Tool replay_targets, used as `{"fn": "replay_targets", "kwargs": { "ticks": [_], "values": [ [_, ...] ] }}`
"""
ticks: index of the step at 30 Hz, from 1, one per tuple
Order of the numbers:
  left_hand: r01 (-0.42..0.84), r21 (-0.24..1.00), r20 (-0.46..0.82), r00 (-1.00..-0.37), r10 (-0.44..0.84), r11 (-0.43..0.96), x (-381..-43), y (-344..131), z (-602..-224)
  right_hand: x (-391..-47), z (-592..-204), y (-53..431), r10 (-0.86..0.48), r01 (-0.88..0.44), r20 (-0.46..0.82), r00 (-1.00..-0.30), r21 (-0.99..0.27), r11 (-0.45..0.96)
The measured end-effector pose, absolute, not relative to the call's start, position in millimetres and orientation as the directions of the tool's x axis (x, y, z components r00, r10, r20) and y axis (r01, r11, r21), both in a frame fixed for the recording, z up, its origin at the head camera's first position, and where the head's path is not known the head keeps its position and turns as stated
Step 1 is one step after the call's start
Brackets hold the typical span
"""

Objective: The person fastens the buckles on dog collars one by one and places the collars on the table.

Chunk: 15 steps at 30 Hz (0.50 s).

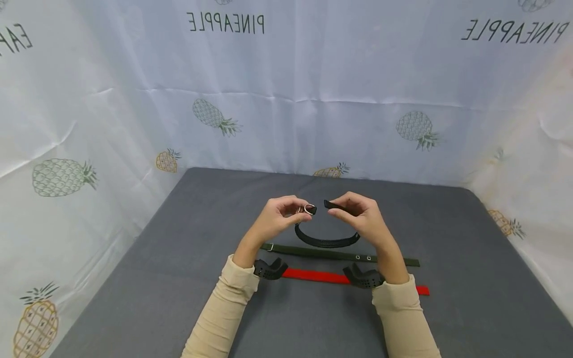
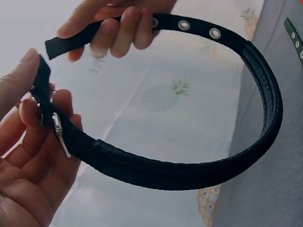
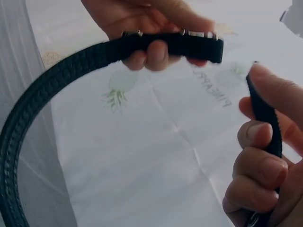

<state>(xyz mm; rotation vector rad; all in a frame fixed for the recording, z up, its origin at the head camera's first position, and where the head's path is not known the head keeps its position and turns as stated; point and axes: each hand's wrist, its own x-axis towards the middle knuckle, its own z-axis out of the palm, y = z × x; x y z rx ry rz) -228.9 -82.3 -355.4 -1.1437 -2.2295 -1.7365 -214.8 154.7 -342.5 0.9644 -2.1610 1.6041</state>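
Observation:
A black collar (image 1: 327, 243) with a padded middle bends into an open loop between both hands, raised above the table. My left hand (image 1: 283, 215) pinches its buckle end, where a metal buckle (image 2: 57, 125) and a ring (image 1: 309, 209) show. With thumb and curled fingers my right hand (image 1: 361, 215) grips the other end, which has metal eyelets (image 2: 184, 25). That end's tip (image 2: 54, 48) points toward the buckle end, with a small gap between the two in the wrist views.
On the grey table (image 1: 179, 238) a green collar (image 1: 313, 252) with eyelets and a buckle lies behind the forearms. Nearer is a red strap (image 1: 315, 275), partly hidden by the wrists and their black mounts. A pineapple-print curtain (image 1: 291, 129) hangs behind the table.

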Motion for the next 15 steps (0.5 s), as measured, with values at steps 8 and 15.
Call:
{"fn": "replay_targets", "kwargs": {
  "ticks": [8, 15],
  "values": [
    [0.719, 0.667, 0.534, -0.643, 0.548, 0.195, -226.3, -78.3, -350.9, -207.6, -338.6, 154.8, -0.407, -0.588, 0.455, -0.792, -0.748, 0.307],
    [0.762, 0.581, 0.543, -0.625, 0.561, 0.288, -224.6, -80.3, -349.0, -206.3, -336.6, 155.6, -0.439, -0.572, 0.412, -0.798, -0.748, 0.338]
  ]
}}
